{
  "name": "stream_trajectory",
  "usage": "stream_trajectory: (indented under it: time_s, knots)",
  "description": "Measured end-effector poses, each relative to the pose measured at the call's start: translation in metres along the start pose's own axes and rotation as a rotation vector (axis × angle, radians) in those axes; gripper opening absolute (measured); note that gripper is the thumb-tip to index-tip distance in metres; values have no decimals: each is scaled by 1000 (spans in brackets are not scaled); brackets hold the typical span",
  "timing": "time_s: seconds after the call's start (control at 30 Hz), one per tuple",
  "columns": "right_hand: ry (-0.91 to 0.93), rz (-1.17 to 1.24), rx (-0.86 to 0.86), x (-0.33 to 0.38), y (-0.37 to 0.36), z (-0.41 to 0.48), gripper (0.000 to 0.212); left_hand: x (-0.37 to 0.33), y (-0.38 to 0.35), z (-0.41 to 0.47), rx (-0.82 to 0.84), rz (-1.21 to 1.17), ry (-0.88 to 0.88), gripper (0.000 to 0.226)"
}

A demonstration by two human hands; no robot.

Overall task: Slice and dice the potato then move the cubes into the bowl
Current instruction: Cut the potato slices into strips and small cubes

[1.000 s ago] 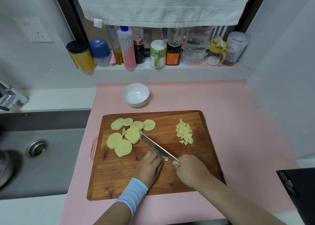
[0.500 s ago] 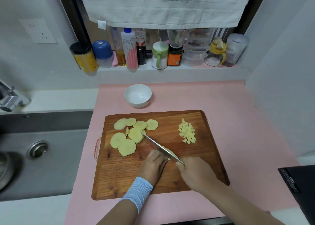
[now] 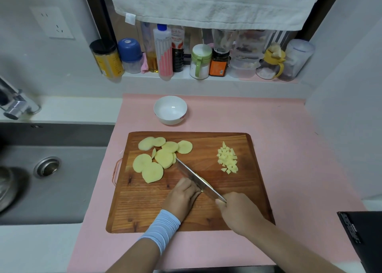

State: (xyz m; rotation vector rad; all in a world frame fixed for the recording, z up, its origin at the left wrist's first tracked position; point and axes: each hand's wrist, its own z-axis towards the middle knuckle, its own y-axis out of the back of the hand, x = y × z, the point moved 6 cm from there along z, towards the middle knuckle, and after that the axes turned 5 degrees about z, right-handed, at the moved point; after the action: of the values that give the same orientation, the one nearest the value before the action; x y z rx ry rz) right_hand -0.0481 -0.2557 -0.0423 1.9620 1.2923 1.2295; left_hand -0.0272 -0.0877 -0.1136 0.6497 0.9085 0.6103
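Under both hands a wooden cutting board is laid | potato slices are spread beyond the left hand, white bowl farther | knife is gripped by the right hand | potato cubes are heaped beyond it | potato piece is held under curled left fingers

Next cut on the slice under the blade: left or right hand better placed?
Right. The right hand grips the knife, blade across the potato slice; the left hand holds that slice on the cutting board.
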Motion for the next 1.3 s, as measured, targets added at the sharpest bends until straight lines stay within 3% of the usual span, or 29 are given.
stream_trajectory:
  time_s: [0.23, 0.47, 0.6, 0.73, 0.87, 0.97, 1.3]
  knots:
    - [-34, 37, 28, 6, -2, 16, 28, 0, 0, 0, -7, -8, 0, 16]
    - [-2, 19, 61, 8, 6, 7, 40, 0, 0, 2, 15, -10, -10, 8]
    - [1, 186, 62, 10, 32, 4, 42, 3, 6, 12, 76, -21, -52, 11]
    - [5, 265, 15, 9, 58, 7, 38, 11, 16, 24, 180, 19, -3, 38]
    - [22, 259, -33, 4, 73, 16, 40, 11, 5, 38, 429, 132, -71, 65]
    - [32, 210, -58, -2, 75, 21, 40, 12, -5, 42, 568, 176, -84, 60]
    - [38, 118, -80, -13, 61, 34, 38, 0, -3, 35, 418, 280, 172, 46]
